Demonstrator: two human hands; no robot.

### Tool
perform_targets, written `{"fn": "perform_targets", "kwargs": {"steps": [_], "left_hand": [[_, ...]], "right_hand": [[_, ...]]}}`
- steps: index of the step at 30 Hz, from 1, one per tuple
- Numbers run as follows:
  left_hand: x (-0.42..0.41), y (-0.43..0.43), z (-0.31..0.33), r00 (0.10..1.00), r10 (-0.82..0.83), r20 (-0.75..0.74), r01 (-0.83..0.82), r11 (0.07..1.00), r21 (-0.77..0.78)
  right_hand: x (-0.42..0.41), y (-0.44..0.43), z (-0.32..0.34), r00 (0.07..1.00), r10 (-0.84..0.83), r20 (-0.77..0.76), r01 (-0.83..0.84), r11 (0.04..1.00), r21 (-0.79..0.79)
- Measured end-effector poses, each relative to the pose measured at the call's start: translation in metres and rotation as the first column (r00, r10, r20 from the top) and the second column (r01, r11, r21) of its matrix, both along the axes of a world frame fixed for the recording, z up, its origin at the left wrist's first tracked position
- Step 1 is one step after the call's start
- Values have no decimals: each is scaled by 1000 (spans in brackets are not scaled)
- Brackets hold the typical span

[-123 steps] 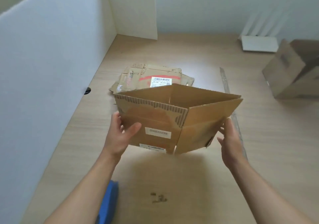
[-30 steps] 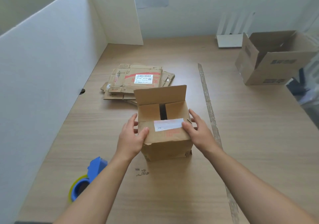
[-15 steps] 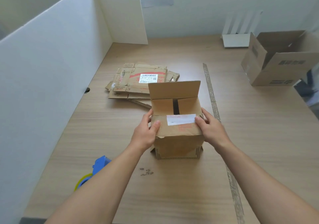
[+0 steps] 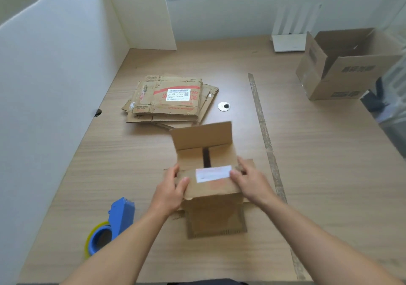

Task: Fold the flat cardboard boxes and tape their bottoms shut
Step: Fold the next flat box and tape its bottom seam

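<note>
A small brown cardboard box (image 4: 214, 214) stands on the wooden table (image 4: 318, 174) in front of me, its flaps facing up. The two inner flaps lie folded in with a dark gap between them. The far flap stands upright. My left hand (image 4: 170, 191) and my right hand (image 4: 251, 183) hold the near flap, which bears a white label, by its two ends and bend it over the opening. A stack of flat cardboard boxes (image 4: 171, 101) lies behind it. A blue tape dispenser (image 4: 109, 227) with a yellow-edged roll lies at the near left.
An assembled open box (image 4: 345, 65) sits at the far right. White partition walls (image 4: 55, 75) close the left and back. A strip of old tape (image 4: 267, 144) runs along the table right of the box. A round cable grommet (image 4: 224, 106) sits near the stack.
The box was opened from flat and set on the table with its flaps up. In the last second both hands kept hold of the near flap; my view shifted slightly.
</note>
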State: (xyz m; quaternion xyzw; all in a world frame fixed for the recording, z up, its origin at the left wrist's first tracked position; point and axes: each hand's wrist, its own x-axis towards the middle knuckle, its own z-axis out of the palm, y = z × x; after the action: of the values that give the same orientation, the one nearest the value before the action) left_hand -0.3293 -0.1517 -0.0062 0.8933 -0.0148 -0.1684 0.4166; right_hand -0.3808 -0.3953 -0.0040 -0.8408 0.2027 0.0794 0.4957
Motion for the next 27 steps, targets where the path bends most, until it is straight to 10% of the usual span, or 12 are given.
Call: {"fn": "perform_targets", "kwargs": {"steps": [8, 14, 27], "left_hand": [[-15, 10, -11, 999, 22, -41, -24, 999, -32], [-15, 8, -15, 994, 87, -68, -94, 989, -116], [-13, 4, -20, 991, 135, -9, -135, 981, -138]], "right_hand": [[9, -7, -13, 999, 31, -24, -29, 998, 50], [49, -11, 29, 940, 132, 315, -147, 989, 23], [13, 25, -26, 921, 332, 203, -224, 878, -423]]}}
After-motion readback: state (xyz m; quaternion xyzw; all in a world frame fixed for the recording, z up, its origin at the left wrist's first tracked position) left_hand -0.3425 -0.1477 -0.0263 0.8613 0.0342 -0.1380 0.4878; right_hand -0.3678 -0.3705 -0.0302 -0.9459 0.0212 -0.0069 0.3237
